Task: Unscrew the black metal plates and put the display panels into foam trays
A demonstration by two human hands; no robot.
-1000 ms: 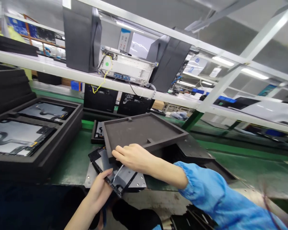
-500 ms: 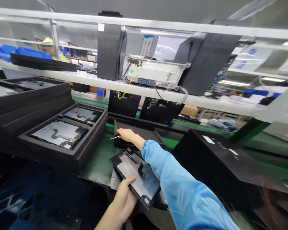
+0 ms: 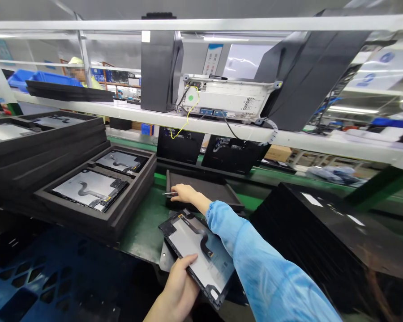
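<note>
My left hand grips the near edge of a display panel, thumb on top and fingers beneath. The panel is tilted, its silvery back up, with a dark ribbon cable curving across it. Under its left side shows a grey metal plate. Beyond the panel, my right hand is closed around thin metal tweezers that point left. It hovers over the near left part of a shallow black tray. My blue right sleeve hides part of the panel's right side.
Stacked foam trays with more display panels stand at the left. A stack of black sheets lies at the right. A white shelf rail crosses ahead, carrying a white device. A person is in the far left background.
The view has shifted a little, so most things sit further right in the picture. My left hand still holds the panel, and my right hand keeps the tweezers over the tray.
</note>
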